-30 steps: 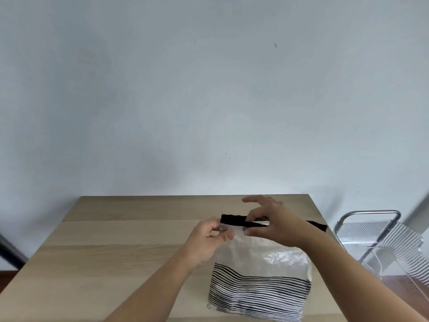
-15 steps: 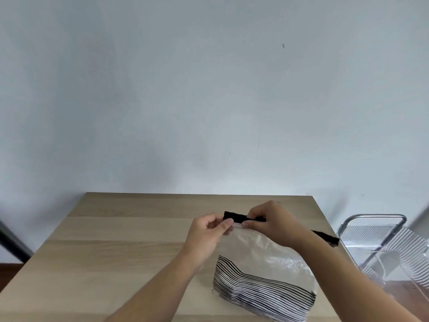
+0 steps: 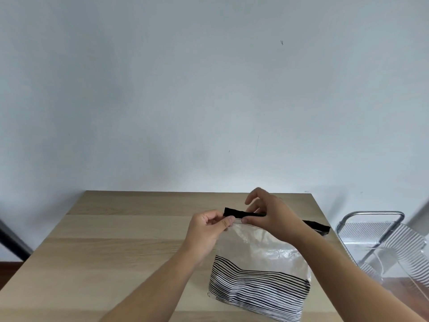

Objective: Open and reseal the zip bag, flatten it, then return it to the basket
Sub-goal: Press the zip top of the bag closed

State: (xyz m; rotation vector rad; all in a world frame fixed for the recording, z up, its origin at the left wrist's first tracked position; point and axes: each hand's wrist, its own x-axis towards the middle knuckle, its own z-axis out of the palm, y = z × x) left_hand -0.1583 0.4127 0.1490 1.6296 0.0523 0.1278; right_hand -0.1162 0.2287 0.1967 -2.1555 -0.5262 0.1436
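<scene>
A clear zip bag [image 3: 260, 259] with a black zip strip along its top and black stripes across its lower part stands on the wooden table [image 3: 116, 240], right of centre. My left hand [image 3: 210, 231] pinches the near lip of the bag's top at its left end. My right hand [image 3: 270, 213] pinches the top edge just to the right of it, thumb and forefinger on the black strip, the other fingers spread. The strip's right end [image 3: 318, 226] sticks out past my right wrist. The basket [image 3: 380, 242], clear ribbed plastic with a metal handle, sits off the table's right side.
A plain pale wall rises behind the table. A dark leg or pole [image 3: 11, 240] slants at the far left edge. Bare tabletop stretches to the left of the bag.
The bag has stayed upright while both hands kept pinching its top. My right hand's free fingers have lifted and spread. The view has shifted slightly.
</scene>
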